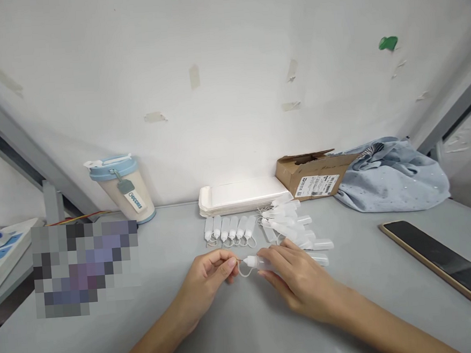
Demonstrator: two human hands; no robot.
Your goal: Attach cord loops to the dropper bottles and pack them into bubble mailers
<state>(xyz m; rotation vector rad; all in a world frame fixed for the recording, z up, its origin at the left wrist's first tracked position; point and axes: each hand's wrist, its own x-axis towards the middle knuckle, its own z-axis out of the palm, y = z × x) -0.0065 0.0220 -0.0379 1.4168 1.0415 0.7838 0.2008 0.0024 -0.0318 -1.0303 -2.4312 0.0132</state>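
Observation:
My right hand (293,272) is wrapped round a small clear-white squeeze bottle (261,262), which lies sideways with its nozzle pointing left. My left hand (212,275) pinches the bottle's small tethered cap (237,261) beside the nozzle tip. A thin reddish bit shows at those fingertips. The cap's pale strap (246,273) hangs in a loop below the nozzle. Just beyond my hands, several like bottles (231,228) lie in a neat row, their nozzles towards me. More bottles (287,221) lie in a loose pile to the right, partly behind my right hand.
Against the wall lie a stack of flat white cartons (245,193) and an open cardboard box (318,176). Blue cloth (392,179) is heaped beside it. A phone (443,261) lies at right; a lidded tumbler (125,189) and a power strip (7,251) are at left.

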